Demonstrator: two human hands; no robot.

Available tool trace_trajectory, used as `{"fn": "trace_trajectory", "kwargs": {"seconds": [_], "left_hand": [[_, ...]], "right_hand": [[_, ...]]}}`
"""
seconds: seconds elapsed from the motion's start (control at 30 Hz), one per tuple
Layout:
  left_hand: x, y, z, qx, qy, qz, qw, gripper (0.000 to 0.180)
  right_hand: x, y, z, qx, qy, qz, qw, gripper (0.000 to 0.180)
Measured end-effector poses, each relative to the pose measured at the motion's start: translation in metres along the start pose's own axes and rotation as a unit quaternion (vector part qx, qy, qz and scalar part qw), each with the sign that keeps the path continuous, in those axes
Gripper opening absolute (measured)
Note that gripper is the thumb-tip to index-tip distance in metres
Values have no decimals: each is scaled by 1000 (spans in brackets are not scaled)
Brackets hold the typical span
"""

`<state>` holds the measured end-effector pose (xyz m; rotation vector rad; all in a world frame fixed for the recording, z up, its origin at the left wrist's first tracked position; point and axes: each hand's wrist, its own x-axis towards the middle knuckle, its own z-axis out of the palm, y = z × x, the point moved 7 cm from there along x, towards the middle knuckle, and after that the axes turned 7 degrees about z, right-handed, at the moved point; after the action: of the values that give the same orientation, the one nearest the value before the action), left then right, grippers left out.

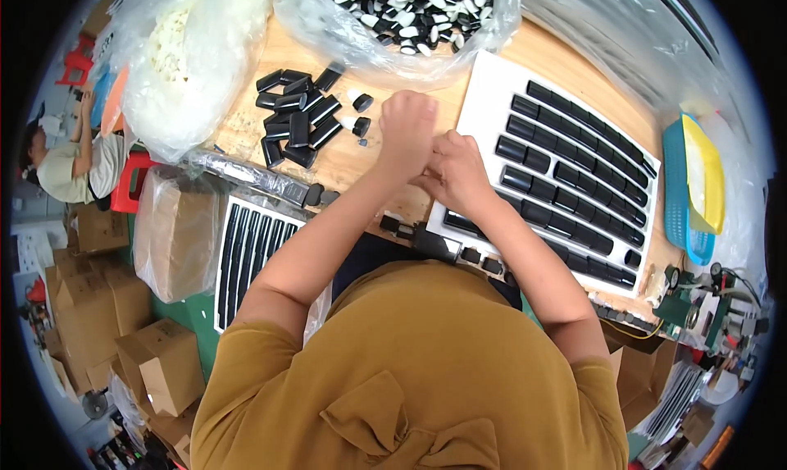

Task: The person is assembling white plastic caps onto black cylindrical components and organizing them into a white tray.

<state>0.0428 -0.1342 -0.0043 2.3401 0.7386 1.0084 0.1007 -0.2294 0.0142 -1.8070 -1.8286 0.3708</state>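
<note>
Above the table my left hand point(407, 130) and my right hand point(459, 171) meet, fingers curled in and pressed together. Whatever they hold between them is hidden by the fingers. Left of them lies a loose pile of shiny black oval tubes point(299, 130). Two small black-and-white caps point(359, 125) rest between that pile and my left hand. Close by my right hand is a white tray point(485, 88), lined with rows of similar black pieces point(566, 175). One row has a gap.
A clear plastic bag point(307, 19) full of black and white caps point(410, 15) stands at the back. Another bag point(197, 68) holds whitish parts. A blue basket point(676, 187) sits far right. Below left are a second tray point(256, 240) and cartons point(164, 363). A person point(78, 162) works at left.
</note>
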Motion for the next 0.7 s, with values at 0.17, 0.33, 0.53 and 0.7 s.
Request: {"fn": "trace_trajectory", "kwargs": {"seconds": [0.17,0.33,0.53,0.7], "left_hand": [[-1,-43,-27,-91,54,-134,985,33],[-12,-6,-20,129,-74,-56,987,42],[-20,0,-13,83,-116,-60,988,34],[-24,-11,-11,34,-112,-134,984,35]], "right_hand": [[-32,14,-66,119,250,78,958,26],[-139,97,-122,287,385,308,821,37],[-320,166,-186,85,553,431,708,45],[-376,193,-178,55,507,485,711,45]]}}
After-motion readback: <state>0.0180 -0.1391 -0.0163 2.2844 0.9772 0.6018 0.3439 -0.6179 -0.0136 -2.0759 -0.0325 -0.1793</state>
